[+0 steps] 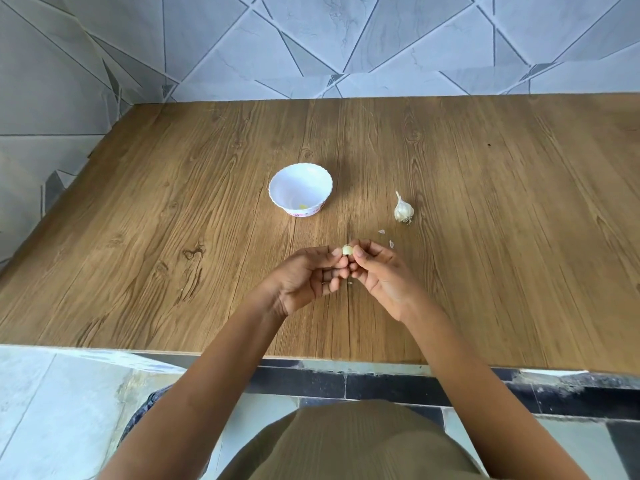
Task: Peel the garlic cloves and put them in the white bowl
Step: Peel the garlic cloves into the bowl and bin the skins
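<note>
Garlic clove [347,250] sat pinched between fingertips of both hands, above table, near front edge. Left hand [304,277] curled, thumb and forefinger gripping clove; right hand [377,270] likewise pinching it from other side. Clove looked pale, whether fully skinned could not tell. White bowl [300,189] stood beyond hands, small yellowish piece inside, likely one clove done. Garlic bulb [403,211] lay right of bowl, mostly whole, so most cloves judged left. Skin scraps [381,232] lay on wooden table [138,220] near bulb.
</note>
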